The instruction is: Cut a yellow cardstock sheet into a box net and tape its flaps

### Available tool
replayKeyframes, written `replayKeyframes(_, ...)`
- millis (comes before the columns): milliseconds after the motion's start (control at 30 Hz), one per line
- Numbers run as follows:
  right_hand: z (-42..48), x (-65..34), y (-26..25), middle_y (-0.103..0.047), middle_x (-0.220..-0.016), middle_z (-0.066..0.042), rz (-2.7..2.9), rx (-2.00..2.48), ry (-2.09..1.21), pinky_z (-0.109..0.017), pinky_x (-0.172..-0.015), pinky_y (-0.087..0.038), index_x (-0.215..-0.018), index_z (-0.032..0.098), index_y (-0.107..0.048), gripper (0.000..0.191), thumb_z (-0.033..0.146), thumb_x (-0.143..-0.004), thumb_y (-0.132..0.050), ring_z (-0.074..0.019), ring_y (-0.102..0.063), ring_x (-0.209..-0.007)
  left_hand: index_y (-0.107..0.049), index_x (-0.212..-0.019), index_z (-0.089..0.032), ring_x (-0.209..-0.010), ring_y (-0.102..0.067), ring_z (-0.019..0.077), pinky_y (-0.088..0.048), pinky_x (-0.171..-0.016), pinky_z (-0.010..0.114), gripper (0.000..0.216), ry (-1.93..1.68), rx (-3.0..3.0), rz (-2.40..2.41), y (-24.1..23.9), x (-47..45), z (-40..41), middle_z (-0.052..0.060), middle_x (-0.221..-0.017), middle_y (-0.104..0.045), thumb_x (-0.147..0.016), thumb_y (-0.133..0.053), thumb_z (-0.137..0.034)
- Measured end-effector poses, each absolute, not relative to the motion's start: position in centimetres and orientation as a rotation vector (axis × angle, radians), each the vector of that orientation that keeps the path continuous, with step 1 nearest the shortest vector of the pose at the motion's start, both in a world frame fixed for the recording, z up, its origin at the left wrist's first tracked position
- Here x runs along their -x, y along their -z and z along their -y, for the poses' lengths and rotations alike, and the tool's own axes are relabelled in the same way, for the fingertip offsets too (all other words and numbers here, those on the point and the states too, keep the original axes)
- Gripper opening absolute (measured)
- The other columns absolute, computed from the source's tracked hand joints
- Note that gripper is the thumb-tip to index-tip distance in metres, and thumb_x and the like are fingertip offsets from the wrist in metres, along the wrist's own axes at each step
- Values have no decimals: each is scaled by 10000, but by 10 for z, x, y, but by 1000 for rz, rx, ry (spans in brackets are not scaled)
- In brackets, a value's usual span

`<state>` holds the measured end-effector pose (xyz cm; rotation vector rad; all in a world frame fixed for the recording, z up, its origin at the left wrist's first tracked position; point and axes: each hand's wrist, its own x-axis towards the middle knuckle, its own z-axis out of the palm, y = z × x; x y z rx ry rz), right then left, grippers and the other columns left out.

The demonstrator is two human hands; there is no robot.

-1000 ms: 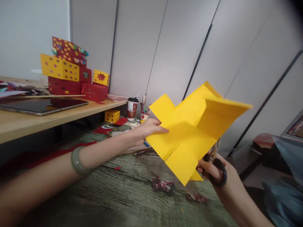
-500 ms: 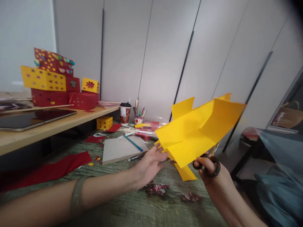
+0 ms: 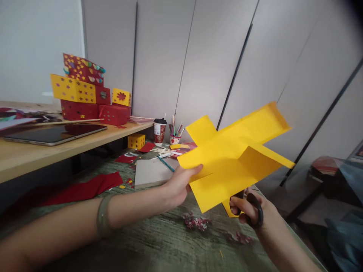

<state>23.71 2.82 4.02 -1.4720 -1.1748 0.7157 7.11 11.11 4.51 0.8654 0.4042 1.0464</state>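
Observation:
A yellow paper box cut-out [image 3: 224, 155] with folded flaps is held up above the table. My left hand [image 3: 180, 185] pinches its left edge, thumb on top of the sheet and fingers underneath. A short slit shows in the paper close to that thumb. Below the right part of the sheet, my right hand [image 3: 251, 207] has its fingers through the black handles of a pair of scissors [image 3: 256, 211]. The blades are hidden behind the paper. Under the sheet another yellow paper piece [image 3: 229, 209] shows in part.
Dried flower sprigs [image 3: 195, 221] lie on the dark table [image 3: 159, 245]. Red paper [image 3: 99, 185], a grey board [image 3: 151, 172], a paper cup [image 3: 159, 132] and a pen holder [image 3: 175, 139] are further back. Decorated boxes [image 3: 85, 92] and a tablet [image 3: 56, 135] sit on the raised shelf [image 3: 119, 138].
My left hand has closed on the paper's left edge, thumb now on top. The sheet has turned and shows more of its flat face. The view has shifted to the right.

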Motion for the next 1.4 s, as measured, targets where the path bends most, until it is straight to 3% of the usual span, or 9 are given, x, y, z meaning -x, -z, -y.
replayKeyframes(133,-23,-235,-54,-594,-564,-16,1241,1529,-701,-223,-374,-392,-694,150,-598,207,347,-641,-634,-148,-548,-505,-495,-1113,-200,-970,-566,211,-468,-807,352,437,-1236,-907,-445,-45,-68,-124,84,-1154,-561,-693,-617,-206)
replayKeyframes(300,-17,-224,-53,-570,-517,31,1364,1572,-813,-229,-320,-371,-880,163,-606,301,345,-645,-652,-98,-463,-338,-508,-1084,-171,-919,-587,210,-480,-781,348,437,-1412,-962,-500,-42,-65,-147,96,-1132,-574,-676,-635,-262)
replayKeyframes(367,-17,-222,-45,-570,-539,40,1413,1533,-936,-212,-310,-366,-927,186,-570,337,345,-643,-656,-106,-496,-361,-525,-1056,-173,-914,-588,212,-479,-782,346,413,-1467,-996,-504,-40,-65,-152,87,-1122,-581,-676,-634,-294)
replayKeyframes(567,-15,-224,-43,-540,-533,63,1506,1533,-1084,-176,-342,-338,-900,211,-470,364,434,-667,-639,-86,-493,-390,-574,-1002,-169,-859,-604,217,-485,-751,341,364,-1511,-1142,-438,-45,-66,-148,77,-1032,-626,-677,-630,-322)
replayKeyframes(833,-1,-233,-68,-597,-627,-5,1653,1433,-1101,-271,-487,-361,-894,202,-499,398,548,-705,-548,-137,-522,-492,-591,-969,-163,-896,-590,192,-484,-767,306,278,-1516,-1242,-332,-61,-62,-132,67,-1037,-625,-723,-582,-291)
replayKeyframes(1100,5,-229,-74,-611,-632,-20,1560,1394,-1091,-256,-455,-342,-865,205,-533,311,494,-749,-527,-138,-528,-477,-594,-1000,-176,-881,-593,163,-472,-795,283,307,-1382,-1314,-289,-62,-65,-114,61,-1012,-638,-698,-612,-226)
replayKeyframes(1400,15,-246,-48,-560,-613,3,1480,1506,-1164,-217,-418,-302,-828,197,-548,382,550,-683,-571,-120,-496,-475,-545,-1086,-151,-882,-598,169,-485,-785,291,448,-1445,-1245,-463,-62,-54,-118,73,-1032,-630,-653,-652,-200)
